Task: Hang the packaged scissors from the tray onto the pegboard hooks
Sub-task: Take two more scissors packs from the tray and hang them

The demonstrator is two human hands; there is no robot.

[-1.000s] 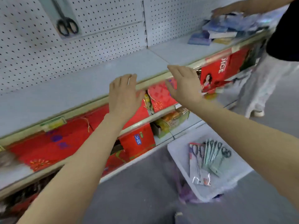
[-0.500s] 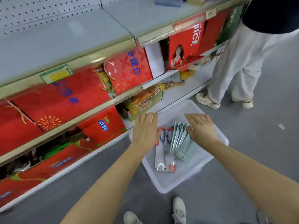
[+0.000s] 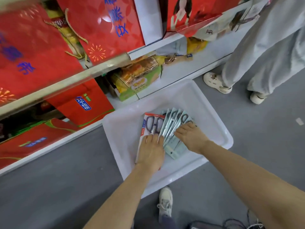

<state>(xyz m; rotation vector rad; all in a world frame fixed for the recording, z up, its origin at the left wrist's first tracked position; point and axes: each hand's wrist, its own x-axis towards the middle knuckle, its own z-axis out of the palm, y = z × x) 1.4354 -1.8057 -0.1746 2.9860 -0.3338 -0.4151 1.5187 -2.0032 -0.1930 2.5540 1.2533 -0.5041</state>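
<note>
Now, packaged scissors: a red-and-white carded pack (image 3: 152, 125) lies flat on the tray floor, with a fan of pale green packs (image 3: 173, 129) overlapping just to its right.
Long axis: each pack runs away from the person, handle loops at the far end; the green ones splay like cards.
Left hand (image 3: 151, 152): lies palm down on the near half of the red pack, fingers fairly straight, pressing rather than gripping.
Right hand (image 3: 192, 138): rests on the green fan, fingers spread across several packs; no pinch is visible.
Nearer hand: each already touches its own pack, so picking up likely means curling the fingers under an edge.
Materials: glossy card and clear plastic film, thin and slippery; they probably slide over one another.
Tray (image 3: 214, 113): white, shallow, smooth plastic with a raised rim, sitting on the grey floor (image 3: 66, 187).
Pegboard: out of view.
Surroundings: red gift boxes (image 3: 41, 47) on shelves beyond the tray, another person's legs (image 3: 264, 55) at upper right.
</note>
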